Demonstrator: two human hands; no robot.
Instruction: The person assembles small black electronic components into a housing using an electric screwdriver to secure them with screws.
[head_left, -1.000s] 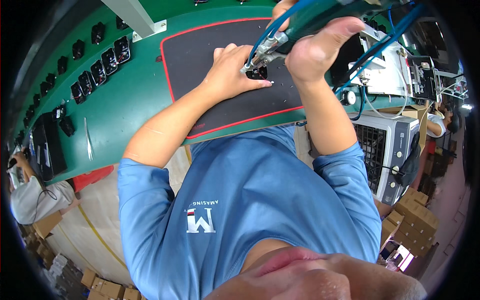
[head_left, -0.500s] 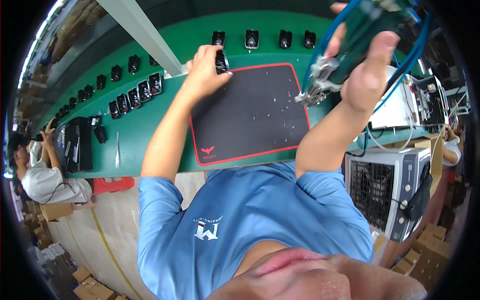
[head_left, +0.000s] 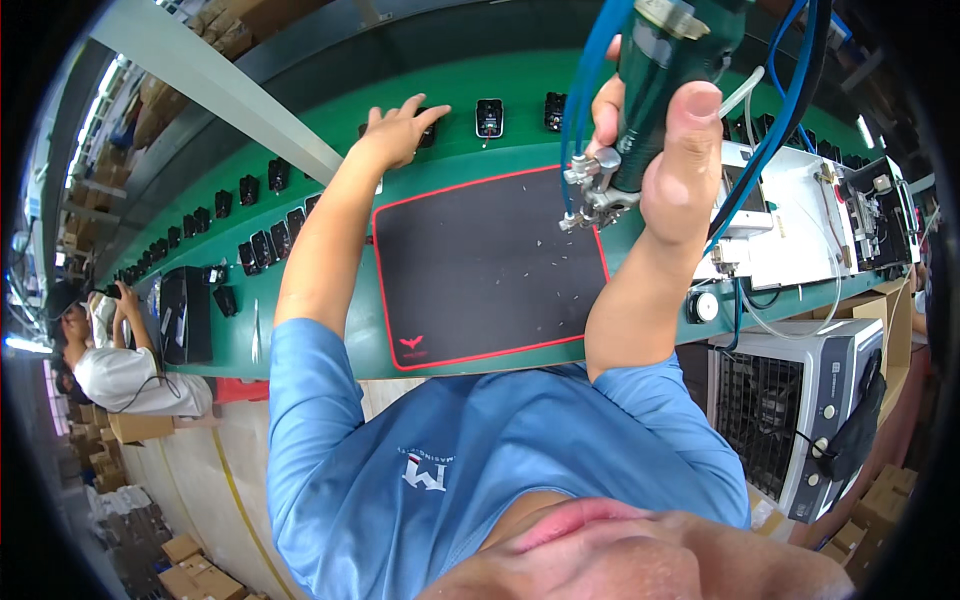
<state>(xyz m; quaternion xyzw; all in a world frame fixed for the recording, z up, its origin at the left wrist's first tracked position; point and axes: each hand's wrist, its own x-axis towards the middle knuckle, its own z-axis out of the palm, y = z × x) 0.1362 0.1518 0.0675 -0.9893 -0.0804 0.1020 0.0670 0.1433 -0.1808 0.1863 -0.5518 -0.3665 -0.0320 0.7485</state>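
Observation:
My left hand (head_left: pixel 397 136) reaches over the green strip beyond the mat. Its fingers are spread, with the fingertips at a small black module (head_left: pixel 427 132) that they partly cover. In my right hand (head_left: pixel 672 180) is a dark green power screwdriver (head_left: pixel 655 95) with a metal head (head_left: pixel 598 190) and blue hoses (head_left: pixel 590 75). The screwdriver is raised over the right edge of the black red-rimmed mat (head_left: pixel 480 270). Small pale bits lie scattered on the mat. To the right of my left hand, another black module (head_left: pixel 489 118) sits on the strip.
More modules (head_left: pixel 264 248) stand in a row at the left, near tweezers (head_left: pixel 256 330). A slanted white post (head_left: pixel 220 90) rises beside my left arm. White equipment (head_left: pixel 790 220) stands at the right, above an air cooler (head_left: pixel 790 410). A co-worker (head_left: pixel 140 350) sits far left.
My left hand has gone from the mat's far edge up to the green strip, and its fingers have spread. The screwdriver has shifted left in my right hand. The whole view has shifted.

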